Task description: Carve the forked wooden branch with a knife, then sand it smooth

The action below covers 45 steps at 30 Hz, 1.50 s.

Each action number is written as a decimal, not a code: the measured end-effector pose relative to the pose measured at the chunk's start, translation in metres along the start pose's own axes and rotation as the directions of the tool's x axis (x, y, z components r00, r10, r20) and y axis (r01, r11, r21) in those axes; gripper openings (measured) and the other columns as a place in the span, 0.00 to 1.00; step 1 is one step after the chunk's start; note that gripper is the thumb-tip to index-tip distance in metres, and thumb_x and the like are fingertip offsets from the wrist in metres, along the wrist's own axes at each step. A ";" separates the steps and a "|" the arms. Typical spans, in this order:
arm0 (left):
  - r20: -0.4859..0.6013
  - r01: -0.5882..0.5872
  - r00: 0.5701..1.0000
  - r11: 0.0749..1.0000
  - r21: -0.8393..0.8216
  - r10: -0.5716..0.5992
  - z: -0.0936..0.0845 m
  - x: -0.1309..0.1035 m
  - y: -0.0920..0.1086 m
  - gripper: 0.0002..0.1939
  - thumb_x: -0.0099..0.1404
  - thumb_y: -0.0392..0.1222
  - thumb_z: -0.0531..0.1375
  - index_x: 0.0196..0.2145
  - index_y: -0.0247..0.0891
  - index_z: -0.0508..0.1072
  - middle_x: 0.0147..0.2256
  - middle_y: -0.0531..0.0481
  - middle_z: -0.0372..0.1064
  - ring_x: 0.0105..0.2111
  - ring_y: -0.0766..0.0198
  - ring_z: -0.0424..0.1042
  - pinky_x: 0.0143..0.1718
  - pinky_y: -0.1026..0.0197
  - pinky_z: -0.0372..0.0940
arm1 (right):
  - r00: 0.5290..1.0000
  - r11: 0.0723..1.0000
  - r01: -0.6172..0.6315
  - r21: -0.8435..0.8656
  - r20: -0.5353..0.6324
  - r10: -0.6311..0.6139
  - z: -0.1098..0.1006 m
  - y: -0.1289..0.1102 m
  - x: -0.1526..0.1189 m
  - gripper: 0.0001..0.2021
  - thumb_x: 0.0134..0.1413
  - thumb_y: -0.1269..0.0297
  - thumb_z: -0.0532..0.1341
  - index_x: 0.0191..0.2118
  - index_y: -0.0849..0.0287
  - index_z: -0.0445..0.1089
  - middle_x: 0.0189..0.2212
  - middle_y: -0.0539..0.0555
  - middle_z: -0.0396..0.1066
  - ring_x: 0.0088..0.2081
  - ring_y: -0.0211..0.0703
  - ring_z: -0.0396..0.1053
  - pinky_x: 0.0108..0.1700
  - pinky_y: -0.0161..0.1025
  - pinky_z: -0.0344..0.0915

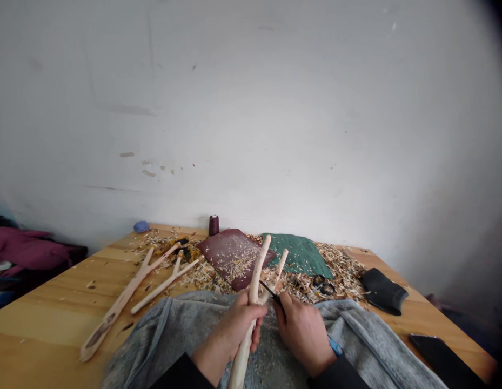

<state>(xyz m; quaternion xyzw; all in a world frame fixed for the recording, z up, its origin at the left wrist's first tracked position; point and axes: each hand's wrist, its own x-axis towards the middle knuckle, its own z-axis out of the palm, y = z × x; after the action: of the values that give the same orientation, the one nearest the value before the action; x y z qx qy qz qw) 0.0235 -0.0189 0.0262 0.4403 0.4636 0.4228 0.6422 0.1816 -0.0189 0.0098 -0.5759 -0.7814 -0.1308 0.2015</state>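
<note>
Cream on the forked stick (254, 285), folks, and we've got black along the knife (269, 289)! We see mottled grey across the cloth (149, 337), honey-yellow with streaky grain on the table (40, 329). Dusty burgundy on one sheet (226, 251), deep green on another (295, 254), both speckled pale (the shavings (346, 273) run cream to brown, we note). Now dark maroon on the spool (214, 226), periwinkle on the ball (141, 227), black on the sleeves (183, 374), bright blue on the wristband (335, 346), and dull off-white, brown-smudged, on our wall (251, 119)!

Forked stick (255, 286) gripped by left hand (239, 324); dark-bladed knife (270, 291) held at its fork by right hand (302, 330); shavings (345, 270) strewn beyond.
</note>
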 end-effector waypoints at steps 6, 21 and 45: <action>-0.011 -0.004 1.000 1.000 -0.015 0.004 0.001 0.002 -0.003 0.16 0.46 0.49 0.62 0.28 0.42 0.61 0.14 0.63 0.59 0.09 0.71 0.54 0.07 0.69 0.51 | 0.999 1.000 -0.026 -0.004 0.047 0.026 0.002 -0.003 0.000 0.05 0.63 0.67 0.56 0.34 0.56 0.65 0.29 0.50 0.74 0.26 0.42 0.73 0.24 0.38 0.43; -0.019 0.003 1.000 0.999 -0.037 -0.004 0.000 0.006 -0.007 0.15 0.47 0.47 0.62 0.30 0.43 0.61 0.15 0.63 0.60 0.08 0.71 0.55 0.07 0.69 0.51 | 0.998 0.999 -0.032 -0.006 0.058 0.032 0.000 -0.004 0.000 0.06 0.64 0.67 0.55 0.34 0.56 0.65 0.28 0.50 0.74 0.26 0.40 0.72 0.24 0.38 0.41; 0.014 -0.021 1.000 0.998 -0.060 0.022 0.000 0.004 -0.001 0.15 0.48 0.49 0.63 0.29 0.41 0.63 0.14 0.63 0.59 0.07 0.72 0.53 0.07 0.69 0.49 | 0.998 0.998 -0.062 -0.007 0.021 0.062 -0.004 0.004 0.001 0.05 0.64 0.66 0.56 0.34 0.56 0.65 0.28 0.49 0.75 0.25 0.41 0.73 0.24 0.38 0.42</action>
<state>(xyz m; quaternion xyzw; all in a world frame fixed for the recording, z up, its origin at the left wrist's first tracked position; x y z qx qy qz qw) 0.0248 -0.0158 0.0242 0.4289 0.4414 0.4402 0.6538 0.1858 -0.0181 0.0136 -0.6018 -0.7649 -0.1209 0.1951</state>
